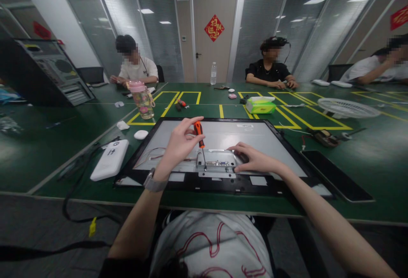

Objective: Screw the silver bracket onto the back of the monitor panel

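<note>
My left hand [181, 144] is closed round the orange and black handle of a screwdriver [198, 131], which stands nearly upright. Its shaft reaches down to the front left of a metal bracket [216, 157] with connector ports, where the tip meets a screw. Thumb and fingers of my right hand [251, 158] hold the bracket's right side; its palm side is partly hidden. The bracket sits on the grey back of a display panel [264, 137] with a black frame, lying flat on the table. Thin wires run along the panel's left part.
Left of the panel lie a white power bank [110, 159] and a black cable [72, 197]; a black phone [336, 176] lies right. Beyond are a pink-lidded bottle [141, 101], a green tissue pack [260, 105] and a white fan grille [347, 108]. Several people sit across the table.
</note>
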`<state>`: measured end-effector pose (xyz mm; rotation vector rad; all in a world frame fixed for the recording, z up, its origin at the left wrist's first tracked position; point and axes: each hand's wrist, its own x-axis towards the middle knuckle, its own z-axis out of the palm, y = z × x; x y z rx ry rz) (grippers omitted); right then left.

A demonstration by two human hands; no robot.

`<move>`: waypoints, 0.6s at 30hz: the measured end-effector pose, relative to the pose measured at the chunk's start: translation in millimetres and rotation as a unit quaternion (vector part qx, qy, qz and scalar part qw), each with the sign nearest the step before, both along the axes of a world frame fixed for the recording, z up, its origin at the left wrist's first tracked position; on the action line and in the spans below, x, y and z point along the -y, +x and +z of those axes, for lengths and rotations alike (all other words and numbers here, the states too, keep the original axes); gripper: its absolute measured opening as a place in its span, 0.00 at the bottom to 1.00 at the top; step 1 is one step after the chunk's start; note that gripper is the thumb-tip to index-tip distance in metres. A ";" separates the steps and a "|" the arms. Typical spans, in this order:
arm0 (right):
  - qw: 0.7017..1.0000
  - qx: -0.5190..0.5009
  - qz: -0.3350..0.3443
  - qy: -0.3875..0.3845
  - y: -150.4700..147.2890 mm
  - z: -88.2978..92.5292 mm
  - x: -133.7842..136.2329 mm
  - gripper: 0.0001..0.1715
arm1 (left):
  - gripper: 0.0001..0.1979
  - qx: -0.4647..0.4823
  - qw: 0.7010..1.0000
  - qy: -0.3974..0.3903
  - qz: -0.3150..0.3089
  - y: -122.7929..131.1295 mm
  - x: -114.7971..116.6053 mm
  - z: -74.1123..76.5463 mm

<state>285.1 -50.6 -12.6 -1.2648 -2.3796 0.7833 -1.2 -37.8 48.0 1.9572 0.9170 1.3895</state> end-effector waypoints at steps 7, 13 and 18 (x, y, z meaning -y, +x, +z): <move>1.000 0.008 0.000 0.002 -1.8 2.6 1.1 0.44 | 0.26 0.134 0.989 -0.062 -0.008 23.8 -2.9 8.6; 1.000 0.002 0.001 0.006 -1.9 3.1 2.4 0.43 | 0.24 0.125 0.989 -0.063 -0.039 50.7 1.9 -10.8; 1.000 -0.005 0.003 0.011 -1.5 0.8 1.3 0.43 | 0.23 0.105 0.994 -0.010 -0.027 54.6 2.4 -20.6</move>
